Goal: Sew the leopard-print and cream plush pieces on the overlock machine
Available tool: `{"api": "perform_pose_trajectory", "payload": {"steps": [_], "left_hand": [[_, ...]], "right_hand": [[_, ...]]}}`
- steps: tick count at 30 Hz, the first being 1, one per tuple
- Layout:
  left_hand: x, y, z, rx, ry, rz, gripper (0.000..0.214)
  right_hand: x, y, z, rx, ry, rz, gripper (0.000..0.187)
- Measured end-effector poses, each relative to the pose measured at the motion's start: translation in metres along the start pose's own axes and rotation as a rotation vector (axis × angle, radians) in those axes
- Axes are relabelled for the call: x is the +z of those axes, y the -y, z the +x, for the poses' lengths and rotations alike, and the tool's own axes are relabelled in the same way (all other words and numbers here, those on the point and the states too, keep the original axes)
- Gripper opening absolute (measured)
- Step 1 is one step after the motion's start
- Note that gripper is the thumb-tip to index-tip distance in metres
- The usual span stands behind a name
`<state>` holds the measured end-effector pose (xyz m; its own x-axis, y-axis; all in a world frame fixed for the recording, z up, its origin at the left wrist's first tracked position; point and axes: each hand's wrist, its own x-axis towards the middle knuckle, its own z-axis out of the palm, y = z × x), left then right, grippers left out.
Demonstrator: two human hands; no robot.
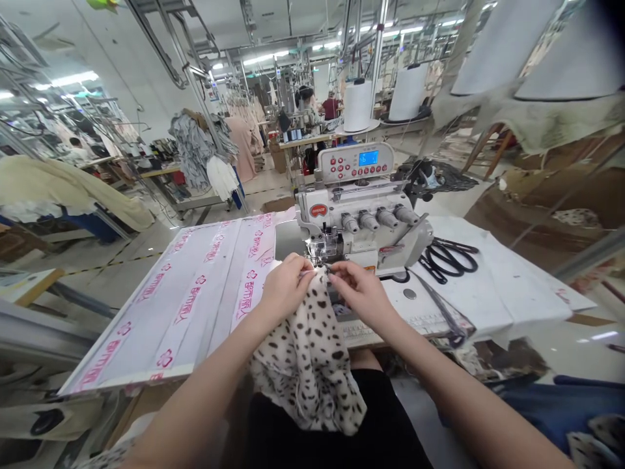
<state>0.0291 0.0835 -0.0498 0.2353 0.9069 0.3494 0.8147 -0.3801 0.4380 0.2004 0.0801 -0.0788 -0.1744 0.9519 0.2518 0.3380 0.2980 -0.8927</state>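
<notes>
A white fabric piece with dark spots point(312, 352) hangs from the front of an overlock sewing machine point(361, 221) and drapes down over my lap. My left hand point(288, 286) pinches its upper left edge close to the needle area. On the other side, my right hand point(359, 290) has its thumb and fingers closed at the fabric's upper right edge, beside the presser foot. The fabric's top end lies at the lit needle area, partly hidden by my fingers. A blue display glows on the machine's control panel point(356, 161).
Left of the machine, the tabletop point(195, 286) is covered with pink-printed plastic. Black looped cord point(449, 258) and a dark strip point(446, 306) lie at right. White thread cones point(358, 105) stand behind. Grey garments point(190, 150) are piled farther back, near a person in red point(331, 107).
</notes>
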Motion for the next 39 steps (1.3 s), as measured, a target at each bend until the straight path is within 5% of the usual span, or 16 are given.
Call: {"api": "perform_pose_trajectory", "payload": {"steps": [10, 30, 39], "left_hand": [[0.000, 0.000, 0.000, -0.020, 0.011, 0.001, 0.007], [0.005, 0.003, 0.018, -0.073, 0.053, 0.203, 0.008], [0.006, 0.007, 0.026, -0.092, 0.049, 0.201, 0.003]], "right_hand": [[0.005, -0.002, 0.035, 0.039, 0.080, -0.051, 0.014], [0.024, 0.002, 0.029, 0.009, -0.202, -0.395, 0.013], [0.029, 0.005, 0.033, 0.055, -0.218, -0.492, 0.017]]}}
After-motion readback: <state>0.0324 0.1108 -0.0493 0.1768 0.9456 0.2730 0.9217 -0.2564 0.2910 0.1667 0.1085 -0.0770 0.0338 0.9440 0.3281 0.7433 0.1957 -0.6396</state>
